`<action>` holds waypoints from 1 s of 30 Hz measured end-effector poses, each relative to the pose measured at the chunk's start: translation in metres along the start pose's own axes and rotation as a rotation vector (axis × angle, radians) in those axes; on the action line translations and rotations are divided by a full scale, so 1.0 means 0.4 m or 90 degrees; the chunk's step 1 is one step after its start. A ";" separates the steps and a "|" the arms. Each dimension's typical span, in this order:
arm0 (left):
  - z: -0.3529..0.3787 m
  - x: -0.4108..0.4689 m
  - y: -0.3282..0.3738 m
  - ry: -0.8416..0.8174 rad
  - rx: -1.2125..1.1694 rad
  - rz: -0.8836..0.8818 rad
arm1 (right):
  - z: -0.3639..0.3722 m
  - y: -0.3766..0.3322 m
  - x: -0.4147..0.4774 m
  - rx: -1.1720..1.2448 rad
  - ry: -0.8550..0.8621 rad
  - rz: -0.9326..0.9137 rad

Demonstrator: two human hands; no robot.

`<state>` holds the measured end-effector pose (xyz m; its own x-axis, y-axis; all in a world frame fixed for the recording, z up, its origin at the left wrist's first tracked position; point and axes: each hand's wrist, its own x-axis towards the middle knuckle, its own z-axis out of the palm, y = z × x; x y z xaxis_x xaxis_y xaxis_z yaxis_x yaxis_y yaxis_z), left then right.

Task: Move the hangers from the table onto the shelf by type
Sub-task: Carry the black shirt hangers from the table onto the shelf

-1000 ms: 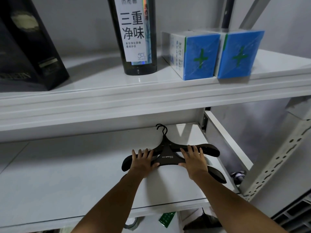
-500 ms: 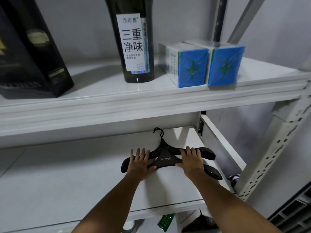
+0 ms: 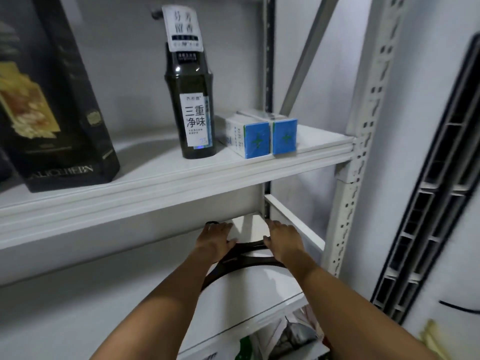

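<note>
Both hands are laid flat on the dark hangers (image 3: 246,261) — left hand (image 3: 214,240) and right hand (image 3: 284,241) with fingers stretched forward, not curled, though the left fingertips are partly hidden. The hangers are stacked on the lower shelf (image 3: 91,307), near its right end beside the perforated upright (image 3: 348,203). A bottle (image 3: 191,120), two blue cartons (image 3: 259,136) and a black box (image 3: 52,100) are stood on the upper shelf (image 3: 155,193). The placing step is judged nearly finished. Next, the hands should be lifted clear without the stack being dragged — then another type fetched from the table, which is not shown.
</note>
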<state>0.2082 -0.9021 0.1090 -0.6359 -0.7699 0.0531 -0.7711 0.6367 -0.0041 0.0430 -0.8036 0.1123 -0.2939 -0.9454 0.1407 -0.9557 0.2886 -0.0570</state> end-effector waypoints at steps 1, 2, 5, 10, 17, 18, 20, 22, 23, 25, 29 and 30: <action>-0.023 0.004 0.020 0.003 -0.012 0.023 | -0.015 0.010 -0.016 -0.002 0.017 0.017; -0.044 0.006 0.041 0.003 -0.021 0.047 | -0.031 0.018 -0.033 -0.010 0.036 0.030; -0.085 0.023 0.117 0.009 -0.037 0.131 | -0.088 0.052 -0.095 -0.043 0.077 0.069; -0.155 0.009 0.294 0.026 -0.067 0.276 | -0.181 0.138 -0.218 -0.029 0.111 0.200; -0.223 -0.056 0.541 0.038 -0.079 0.442 | -0.273 0.268 -0.424 -0.091 0.147 0.353; -0.232 -0.072 0.579 0.039 -0.065 0.472 | -0.281 0.286 -0.458 -0.093 0.154 0.378; -0.250 -0.103 0.658 0.036 -0.055 0.524 | -0.295 0.324 -0.527 -0.104 0.166 0.423; -0.265 -0.136 0.745 0.031 -0.057 0.576 | -0.309 0.364 -0.611 -0.130 0.159 0.472; -0.270 -0.155 0.788 0.032 -0.060 0.601 | -0.314 0.382 -0.655 -0.140 0.153 0.496; -0.276 -0.199 0.869 0.021 -0.077 0.645 | -0.320 0.415 -0.744 -0.154 0.143 0.539; -0.262 -0.316 1.025 0.009 -0.082 0.739 | -0.333 0.463 -0.933 -0.186 0.122 0.635; -0.260 -0.343 1.056 0.007 -0.078 0.756 | -0.336 0.472 -0.972 -0.187 0.118 0.654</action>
<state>-0.0271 -0.5231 0.2037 -0.9486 0.3036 0.0899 0.3080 0.9506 0.0391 -0.0249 -0.3614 0.1798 -0.9292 -0.2011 0.3100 -0.2108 0.9775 0.0025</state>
